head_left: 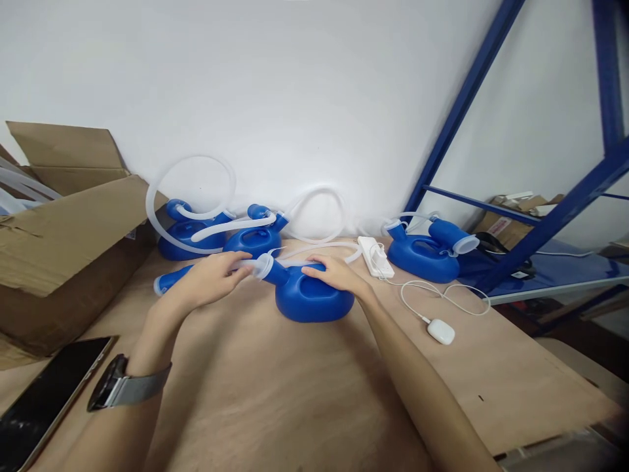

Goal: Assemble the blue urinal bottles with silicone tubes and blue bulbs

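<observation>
A blue plastic urinal bottle stands upright on the table in front of me, its spout tilted to the left with a translucent cap on it. My right hand is wrapped over the bottle's top handle. With fingers closed, my left hand pinches the translucent hose just left of the cap. Beyond my left wrist lies a blue cup-shaped receiver with a pale rim, partly hidden by the hand. The hose also runs behind the bottle.
Several similar bottles with hoses stand by the wall, including one at left and one at right. An open cardboard box, phone, white power strip, cable and white earphone case surround my workspace; a blue metal shelf stands right.
</observation>
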Available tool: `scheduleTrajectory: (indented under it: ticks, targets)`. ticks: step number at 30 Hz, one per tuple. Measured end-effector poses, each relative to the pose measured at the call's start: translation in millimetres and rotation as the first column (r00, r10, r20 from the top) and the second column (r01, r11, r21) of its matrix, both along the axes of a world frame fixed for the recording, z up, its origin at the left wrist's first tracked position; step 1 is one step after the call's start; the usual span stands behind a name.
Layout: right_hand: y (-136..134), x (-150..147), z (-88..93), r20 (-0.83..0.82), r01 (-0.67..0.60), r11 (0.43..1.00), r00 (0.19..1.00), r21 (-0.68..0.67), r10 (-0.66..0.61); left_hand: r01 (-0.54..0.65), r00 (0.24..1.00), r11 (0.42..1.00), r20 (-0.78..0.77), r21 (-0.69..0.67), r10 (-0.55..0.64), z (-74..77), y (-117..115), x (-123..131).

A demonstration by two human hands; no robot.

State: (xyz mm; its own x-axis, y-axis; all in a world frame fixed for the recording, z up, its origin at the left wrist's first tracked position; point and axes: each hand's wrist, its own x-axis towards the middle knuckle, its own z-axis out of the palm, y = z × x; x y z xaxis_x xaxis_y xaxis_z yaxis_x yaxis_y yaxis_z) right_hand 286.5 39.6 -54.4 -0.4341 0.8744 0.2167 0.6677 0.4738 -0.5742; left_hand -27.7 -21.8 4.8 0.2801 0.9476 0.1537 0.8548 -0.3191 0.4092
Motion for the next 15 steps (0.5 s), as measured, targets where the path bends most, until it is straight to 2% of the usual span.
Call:
scheduleTrajectory:
  ticks: [3, 9, 15]
  targets:
    - [0, 0, -0.9, 0.031, 0.027, 1.000, 0.999, -0.001, -0.027, -0.033, 0.999, 0.999, -0.009, -0.010, 0.033, -8.0, 3, 7]
    - [5, 4, -4.7, 0.050, -0.014, 0.996, 0.999, -0.086, 0.019, 0.141, 0.990, 0.988, 0.002, -0.067, -0.141, -4.6, 1, 9]
    - [6, 6, -5.0, 0.076, 0.002, 0.993, 0.997, -0.121, 0.007, 0.164, 0.985, 0.984, 0.058, -0.064, -0.160, -3.8, 1, 17]
